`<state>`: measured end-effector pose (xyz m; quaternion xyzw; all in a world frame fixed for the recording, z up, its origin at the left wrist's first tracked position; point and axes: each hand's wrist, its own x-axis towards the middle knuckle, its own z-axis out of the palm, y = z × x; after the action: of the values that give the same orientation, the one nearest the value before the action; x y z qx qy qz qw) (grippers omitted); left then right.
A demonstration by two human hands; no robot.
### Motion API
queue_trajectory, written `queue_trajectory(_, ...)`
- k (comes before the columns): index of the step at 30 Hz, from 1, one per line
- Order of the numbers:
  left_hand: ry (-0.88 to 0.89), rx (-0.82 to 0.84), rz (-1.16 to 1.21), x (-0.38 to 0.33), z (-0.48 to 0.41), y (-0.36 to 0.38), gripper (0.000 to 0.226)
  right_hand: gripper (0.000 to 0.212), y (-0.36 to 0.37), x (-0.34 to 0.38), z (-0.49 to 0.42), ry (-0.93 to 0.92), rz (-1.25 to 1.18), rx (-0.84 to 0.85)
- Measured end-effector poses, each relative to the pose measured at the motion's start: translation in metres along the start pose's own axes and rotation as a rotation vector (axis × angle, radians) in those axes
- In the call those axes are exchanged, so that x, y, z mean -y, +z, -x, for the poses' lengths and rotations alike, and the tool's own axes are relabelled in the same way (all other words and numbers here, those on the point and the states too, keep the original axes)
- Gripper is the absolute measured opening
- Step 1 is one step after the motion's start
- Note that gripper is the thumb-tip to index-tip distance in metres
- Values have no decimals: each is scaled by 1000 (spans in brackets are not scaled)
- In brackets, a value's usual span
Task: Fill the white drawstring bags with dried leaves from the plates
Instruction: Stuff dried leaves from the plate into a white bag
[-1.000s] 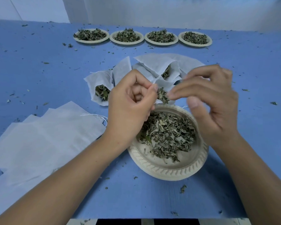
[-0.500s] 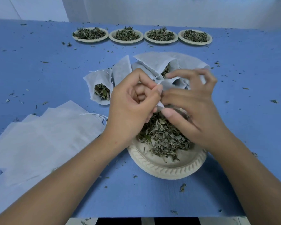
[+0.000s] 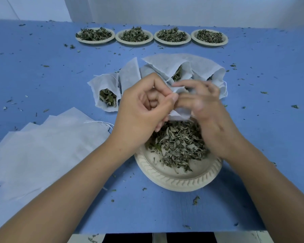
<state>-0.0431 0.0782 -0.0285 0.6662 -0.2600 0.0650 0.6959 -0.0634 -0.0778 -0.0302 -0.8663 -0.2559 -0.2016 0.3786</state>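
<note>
A small white drawstring bag (image 3: 180, 114) hangs over a cream paper plate (image 3: 179, 181) that holds a heap of dried leaves (image 3: 177, 142). My left hand (image 3: 144, 109) pinches the bag's rim between thumb and forefinger. My right hand (image 3: 205, 111), blurred by motion, has its fingers at the bag's mouth; what they hold I cannot make out. Several filled bags (image 3: 105, 92) lie just beyond, their mouths showing leaves.
A stack of flat empty white bags (image 3: 42, 148) covers the table's near left. Several plates of dried leaves (image 3: 133, 36) stand in a row at the far edge. Leaf crumbs are scattered over the blue table (image 3: 270, 102).
My right hand came in from the right and closed on the bag's mouth. The pinch of leaves seen between the hands a second ago is no longer visible.
</note>
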Motion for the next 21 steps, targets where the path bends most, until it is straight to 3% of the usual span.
queue_trajectory(2, 16, -69, -11, 0, -2, -4, 21, 39, -12, -1, -3, 62, -190, -213)
queue_trajectory(4, 39, -161, -27, -1, -7, -10, 21, 40, -21, -6, -3, 105, -152, -302)
queue_trajectory(6, 68, -249, -48, -1, -11, -16, 20, 30, -22, -7, -4, 212, -98, -168)
queue_trajectory(8, 122, -316, -79, -2, -13, -19, 20, 31, -16, -6, -3, 310, 3, 131)
queue_trajectory(11, 266, -357, -148, -5, -14, -22, 20, 44, 0, -6, 1, 221, 126, 437)
queue_trajectory(15, 418, -321, -313, -5, -16, -26, 20, 28, 4, -3, 1, 71, 73, 434)
queue_trajectory(21, 267, -205, -462, 4, -14, -23, 14, 19, -12, -2, -1, 38, -37, 283)
